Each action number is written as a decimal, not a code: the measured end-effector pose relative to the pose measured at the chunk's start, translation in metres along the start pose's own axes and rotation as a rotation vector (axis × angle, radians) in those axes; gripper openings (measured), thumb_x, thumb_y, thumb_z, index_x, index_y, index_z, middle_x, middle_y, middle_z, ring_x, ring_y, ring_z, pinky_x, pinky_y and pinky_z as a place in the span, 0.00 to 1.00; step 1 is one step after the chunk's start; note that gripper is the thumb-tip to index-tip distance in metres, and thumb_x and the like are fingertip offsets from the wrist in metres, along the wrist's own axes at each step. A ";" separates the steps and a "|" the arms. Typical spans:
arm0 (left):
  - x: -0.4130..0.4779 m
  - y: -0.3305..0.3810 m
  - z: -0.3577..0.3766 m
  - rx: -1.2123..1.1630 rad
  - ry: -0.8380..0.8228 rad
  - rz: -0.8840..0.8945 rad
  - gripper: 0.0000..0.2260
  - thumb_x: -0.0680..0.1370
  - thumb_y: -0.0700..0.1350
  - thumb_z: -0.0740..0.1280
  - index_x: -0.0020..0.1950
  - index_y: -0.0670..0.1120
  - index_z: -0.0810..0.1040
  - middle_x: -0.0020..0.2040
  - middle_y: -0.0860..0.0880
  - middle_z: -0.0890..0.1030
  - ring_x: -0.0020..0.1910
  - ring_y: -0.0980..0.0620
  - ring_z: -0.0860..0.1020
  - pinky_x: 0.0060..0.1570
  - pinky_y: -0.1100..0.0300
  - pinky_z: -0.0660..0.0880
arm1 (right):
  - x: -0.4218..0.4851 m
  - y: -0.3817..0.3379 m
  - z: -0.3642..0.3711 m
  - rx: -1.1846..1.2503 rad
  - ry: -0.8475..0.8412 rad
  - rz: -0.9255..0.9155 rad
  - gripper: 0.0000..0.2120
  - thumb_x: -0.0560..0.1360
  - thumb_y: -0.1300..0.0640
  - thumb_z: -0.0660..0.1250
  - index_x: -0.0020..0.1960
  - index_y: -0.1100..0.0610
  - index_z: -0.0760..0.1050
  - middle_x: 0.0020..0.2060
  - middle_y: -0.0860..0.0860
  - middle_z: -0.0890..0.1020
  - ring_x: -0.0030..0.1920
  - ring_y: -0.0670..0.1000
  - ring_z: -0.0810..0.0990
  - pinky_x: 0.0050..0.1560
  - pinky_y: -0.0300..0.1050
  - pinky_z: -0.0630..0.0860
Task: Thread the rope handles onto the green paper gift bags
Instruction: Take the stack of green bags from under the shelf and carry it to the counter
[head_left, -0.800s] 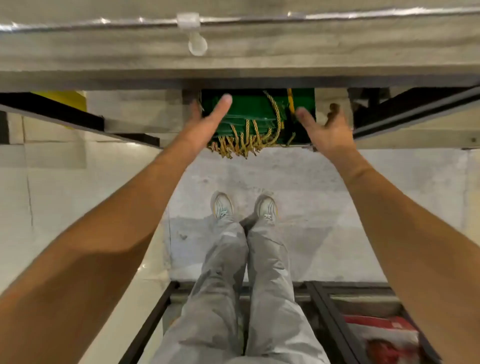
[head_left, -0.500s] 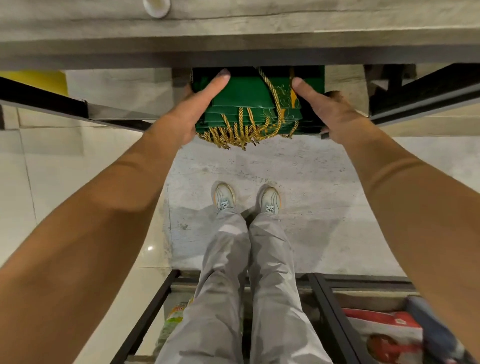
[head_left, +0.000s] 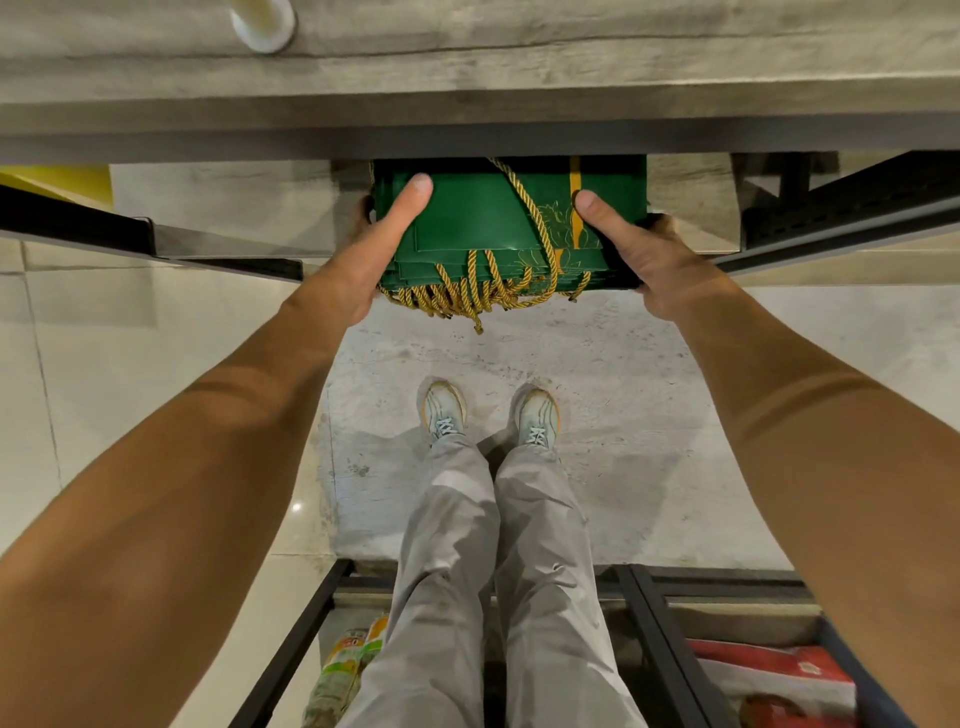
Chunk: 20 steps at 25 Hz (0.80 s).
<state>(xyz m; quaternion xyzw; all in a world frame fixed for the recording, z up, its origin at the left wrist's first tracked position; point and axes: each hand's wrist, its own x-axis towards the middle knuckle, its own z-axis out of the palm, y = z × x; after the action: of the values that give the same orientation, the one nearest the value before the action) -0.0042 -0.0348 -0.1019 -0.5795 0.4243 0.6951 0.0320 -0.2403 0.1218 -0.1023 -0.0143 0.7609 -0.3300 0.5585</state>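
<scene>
Left hand (head_left: 363, 260) and right hand (head_left: 639, 254) grip a stack of flat green paper gift bags (head_left: 467, 218), whose dangling twisted gold rope handles (head_left: 467, 299) could snag or slip free

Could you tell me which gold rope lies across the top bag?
The long rope running diagonally over it; the other ropes dangle bunched off the stack.

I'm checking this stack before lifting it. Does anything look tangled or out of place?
Yes: one gold rope lies loose diagonally across the top green bag, and rope ends hang tangled over the near edge of the stack.
</scene>
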 end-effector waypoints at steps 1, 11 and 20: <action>-0.001 -0.001 0.000 0.012 0.032 0.010 0.48 0.59 0.80 0.69 0.76 0.65 0.65 0.75 0.55 0.71 0.74 0.51 0.69 0.74 0.40 0.61 | -0.009 -0.004 0.002 -0.021 -0.008 -0.015 0.52 0.58 0.23 0.75 0.73 0.47 0.66 0.65 0.46 0.76 0.63 0.49 0.73 0.69 0.48 0.64; -0.037 -0.053 0.002 -0.146 0.018 0.065 0.51 0.63 0.70 0.77 0.79 0.54 0.60 0.71 0.52 0.76 0.66 0.51 0.78 0.68 0.45 0.74 | -0.030 0.054 0.008 0.095 -0.021 0.043 0.69 0.51 0.28 0.81 0.80 0.53 0.51 0.74 0.51 0.70 0.73 0.52 0.69 0.76 0.52 0.62; -0.038 0.011 0.003 -0.019 -0.064 0.046 0.55 0.67 0.66 0.74 0.82 0.58 0.41 0.83 0.53 0.50 0.81 0.51 0.50 0.77 0.47 0.47 | -0.017 0.032 -0.013 0.260 -0.163 0.180 0.52 0.50 0.37 0.85 0.69 0.48 0.72 0.58 0.50 0.84 0.57 0.52 0.84 0.51 0.49 0.83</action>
<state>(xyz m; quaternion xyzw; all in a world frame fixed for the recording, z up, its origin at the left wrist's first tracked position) -0.0001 -0.0224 -0.0642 -0.5474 0.4297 0.7177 0.0244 -0.2342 0.1599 -0.1019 0.0996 0.6622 -0.3719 0.6429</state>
